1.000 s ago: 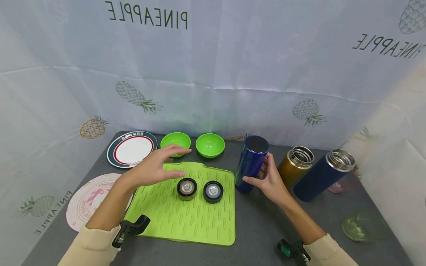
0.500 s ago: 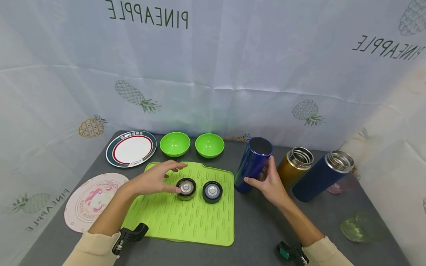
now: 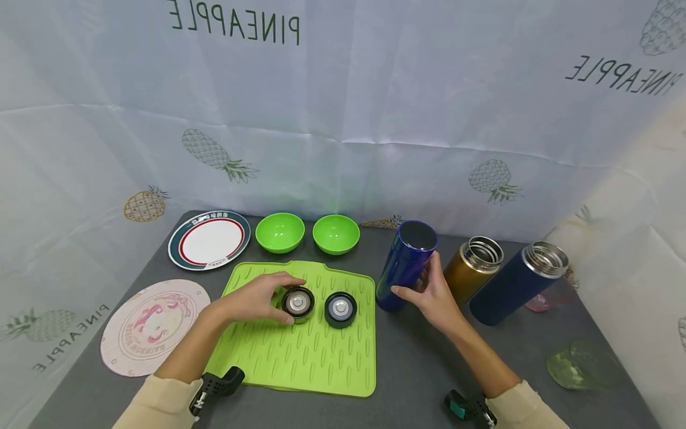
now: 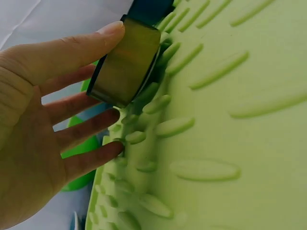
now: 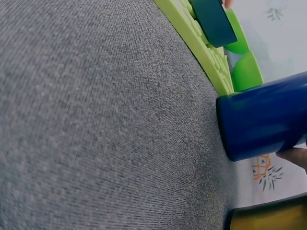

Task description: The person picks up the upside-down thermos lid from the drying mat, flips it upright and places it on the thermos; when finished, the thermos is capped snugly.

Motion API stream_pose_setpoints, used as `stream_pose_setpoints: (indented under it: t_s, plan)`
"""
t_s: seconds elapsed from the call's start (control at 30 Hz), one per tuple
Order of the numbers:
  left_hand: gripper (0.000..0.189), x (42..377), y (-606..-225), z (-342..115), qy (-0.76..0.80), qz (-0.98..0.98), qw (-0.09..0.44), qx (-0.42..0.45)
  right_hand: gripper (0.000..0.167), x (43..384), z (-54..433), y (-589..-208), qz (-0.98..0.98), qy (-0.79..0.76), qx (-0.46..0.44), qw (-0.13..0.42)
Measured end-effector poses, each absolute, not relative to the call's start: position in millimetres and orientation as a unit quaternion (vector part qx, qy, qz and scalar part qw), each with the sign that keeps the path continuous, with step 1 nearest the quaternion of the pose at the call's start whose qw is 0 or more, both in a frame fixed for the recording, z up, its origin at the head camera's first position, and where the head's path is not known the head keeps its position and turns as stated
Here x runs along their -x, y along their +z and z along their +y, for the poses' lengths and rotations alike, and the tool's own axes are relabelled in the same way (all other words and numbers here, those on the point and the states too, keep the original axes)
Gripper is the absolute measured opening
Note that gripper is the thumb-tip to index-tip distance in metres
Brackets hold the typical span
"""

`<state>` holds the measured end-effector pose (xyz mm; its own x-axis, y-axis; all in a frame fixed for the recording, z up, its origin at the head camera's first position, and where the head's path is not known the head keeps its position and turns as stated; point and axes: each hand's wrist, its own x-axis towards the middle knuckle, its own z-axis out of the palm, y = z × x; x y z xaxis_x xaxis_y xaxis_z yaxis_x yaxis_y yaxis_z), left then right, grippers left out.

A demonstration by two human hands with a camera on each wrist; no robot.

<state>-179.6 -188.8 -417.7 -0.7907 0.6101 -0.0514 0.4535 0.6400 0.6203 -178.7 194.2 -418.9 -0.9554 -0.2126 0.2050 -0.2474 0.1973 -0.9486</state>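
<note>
My left hand [image 3: 252, 302] reaches over the green ribbed mat, thumb and fingers around a bottle lid [image 3: 298, 302] with a black rim and a gold side. In the left wrist view the thumb lies against the edge of this lid [image 4: 132, 60], the fingers on its far side. Right beside it sits a second, dark blue lid [image 3: 340, 310]. My right hand [image 3: 435, 298] holds a shiny blue bottle [image 3: 401, 268], open at the top, standing on the table at the mat's right edge. Its base [image 5: 244, 122] stands on the cloth in the right wrist view.
The green mat [image 3: 327, 369] covers the table's middle. Behind it are two green bowls [image 3: 280, 233]. A rimmed plate [image 3: 211, 240] and a pink round mat [image 3: 125, 351] lie left. An open gold bottle [image 3: 465, 275], a navy bottle [image 3: 501, 292] and a clear glass [image 3: 576, 369] stand right.
My left hand has come down from above the mat to the gold-sided lid, its thumb and fingers closing around it. The blue bottle tilted slightly to the right in my right hand.
</note>
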Motion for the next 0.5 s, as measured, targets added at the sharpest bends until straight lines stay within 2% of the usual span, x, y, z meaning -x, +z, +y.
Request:
stream_pose_setpoints:
  t_s: [0.5]
  plan:
    - [0.071,177.3,-418.5,-181.4,0.308,0.905,0.138,-0.259,0.100,177.7,195.0,-421.3,-0.777,0.613,-0.139,0.016]
